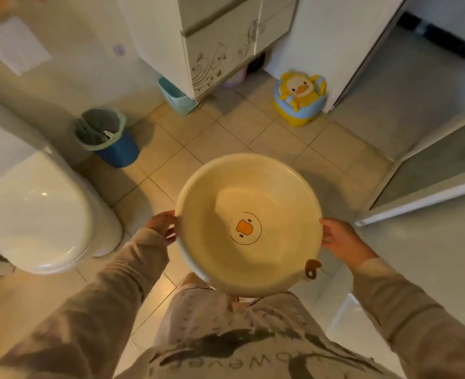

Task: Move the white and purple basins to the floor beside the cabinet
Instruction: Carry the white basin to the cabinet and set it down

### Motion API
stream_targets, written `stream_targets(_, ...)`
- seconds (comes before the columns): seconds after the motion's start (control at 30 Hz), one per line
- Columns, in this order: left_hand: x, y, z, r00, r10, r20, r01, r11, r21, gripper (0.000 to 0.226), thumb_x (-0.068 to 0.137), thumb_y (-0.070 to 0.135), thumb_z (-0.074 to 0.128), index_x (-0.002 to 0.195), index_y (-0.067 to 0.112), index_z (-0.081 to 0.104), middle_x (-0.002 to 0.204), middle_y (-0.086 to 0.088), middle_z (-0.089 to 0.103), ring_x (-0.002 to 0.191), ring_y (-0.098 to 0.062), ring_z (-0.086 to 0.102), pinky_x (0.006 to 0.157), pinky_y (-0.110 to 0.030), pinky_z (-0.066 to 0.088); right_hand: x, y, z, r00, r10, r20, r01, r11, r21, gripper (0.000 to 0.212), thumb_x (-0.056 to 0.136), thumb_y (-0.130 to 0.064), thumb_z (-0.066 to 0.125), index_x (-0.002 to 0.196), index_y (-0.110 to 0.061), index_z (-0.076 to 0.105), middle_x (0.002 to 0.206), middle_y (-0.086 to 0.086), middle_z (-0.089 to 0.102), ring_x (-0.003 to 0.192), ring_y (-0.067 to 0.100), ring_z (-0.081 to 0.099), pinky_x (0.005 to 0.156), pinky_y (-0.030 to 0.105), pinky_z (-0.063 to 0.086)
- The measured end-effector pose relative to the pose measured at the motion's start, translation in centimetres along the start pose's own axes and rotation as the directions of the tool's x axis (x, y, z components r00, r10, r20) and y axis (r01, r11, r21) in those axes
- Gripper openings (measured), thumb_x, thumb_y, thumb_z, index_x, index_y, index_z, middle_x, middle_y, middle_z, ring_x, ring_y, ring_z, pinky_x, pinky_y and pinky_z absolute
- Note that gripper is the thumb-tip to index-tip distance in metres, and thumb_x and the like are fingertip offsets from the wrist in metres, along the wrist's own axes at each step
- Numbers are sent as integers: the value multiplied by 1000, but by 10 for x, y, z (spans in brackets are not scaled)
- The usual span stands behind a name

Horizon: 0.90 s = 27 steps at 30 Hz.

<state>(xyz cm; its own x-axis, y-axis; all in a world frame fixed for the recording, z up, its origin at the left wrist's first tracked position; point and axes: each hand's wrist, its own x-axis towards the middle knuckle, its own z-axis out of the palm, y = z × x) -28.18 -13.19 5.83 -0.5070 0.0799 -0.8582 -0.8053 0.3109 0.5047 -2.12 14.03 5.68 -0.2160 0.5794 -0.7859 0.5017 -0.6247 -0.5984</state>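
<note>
I hold a round white basin (267, 192) level in front of my waist, above the tiled floor. It has an orange duck-bill print inside and a brown tab on its near rim. My left hand (162, 225) grips the left rim and my right hand (340, 239) grips the right rim. The white cabinet (212, 42) with a swirl pattern stands ahead at the top of the view. Something pinkish (235, 77) sits under the cabinet, too blurred to identify. No purple basin shows clearly.
A toilet (34, 209) fills the left side. A blue bin with a green liner (105, 135) stands beside it, and a light teal bin (176, 97) sits at the cabinet's left corner. A yellow duck potty (299, 97) is right of the cabinet. A glass door frame (417, 198) runs along the right.
</note>
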Motion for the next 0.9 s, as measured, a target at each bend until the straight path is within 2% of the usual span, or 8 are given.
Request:
stream_targets(0.1,8,26,47,998,2,57,-4,999,39,30,83,-8,53,70,18,60,74,-3,55,66,-18,50,57,-29,45,15,-17,-27,999,-21,-31,21,1000,21,32,92,-13,50,120,0,58,114,17,61,107,32,57,94,44,45)
stream_targets(0.23,22,55,101,993,-4,116,-7,995,95,32,85,-8,50,73,19,60,76,-2,56,68,-18,50,59,-29,46,37,-40,-49,996,1,-87,9,992,122,14,91,-12,49,92,-7,62,95,13,61,87,27,58,78,38,47)
stream_targets(0.3,33,72,129,991,-19,133,2,992,129,32,85,-9,49,73,18,61,77,-2,57,68,-18,50,59,-29,46,51,-56,-59,995,4,-104,14,984,176,16,91,-12,50,81,-12,62,86,10,62,80,23,57,69,34,48)
stream_targets(0.37,44,87,152,989,-16,146,-6,989,151,30,86,-8,49,75,16,62,77,-2,57,68,-18,50,64,-30,48,63,-69,-65,994,-8,-111,29,981,192,17,92,-12,49,81,-10,62,84,10,62,80,24,58,65,33,48)
stream_targets(0.5,71,127,216,987,-32,158,2,982,187,28,87,-8,47,98,13,62,79,-3,57,71,-19,51,88,-37,45,103,-106,-80,990,-5,-143,37,974,224,15,92,-11,49,86,-8,63,87,12,63,82,24,59,64,32,47)
stream_targets(0.67,89,188,276,983,-59,176,22,978,205,28,87,-7,44,93,12,63,78,-2,56,69,-19,50,89,-36,42,146,-156,-85,978,68,-197,-14,965,262,12,91,-12,51,86,-9,61,87,12,62,82,25,58,69,34,48)
stream_targets(0.8,101,236,317,983,-35,178,-2,979,202,35,88,-7,44,114,11,60,86,-5,57,75,-21,51,91,-37,42,179,-203,-81,975,91,-201,-24,949,315,13,90,-11,51,81,-10,60,82,10,60,76,23,56,64,33,46)
stream_targets(0.9,107,261,341,984,-24,179,-15,976,217,43,87,-9,45,126,5,57,84,-3,56,98,-27,48,95,-39,42,199,-228,-84,978,94,-187,-29,945,326,11,89,-9,52,84,-9,62,82,10,61,77,24,57,64,33,47)
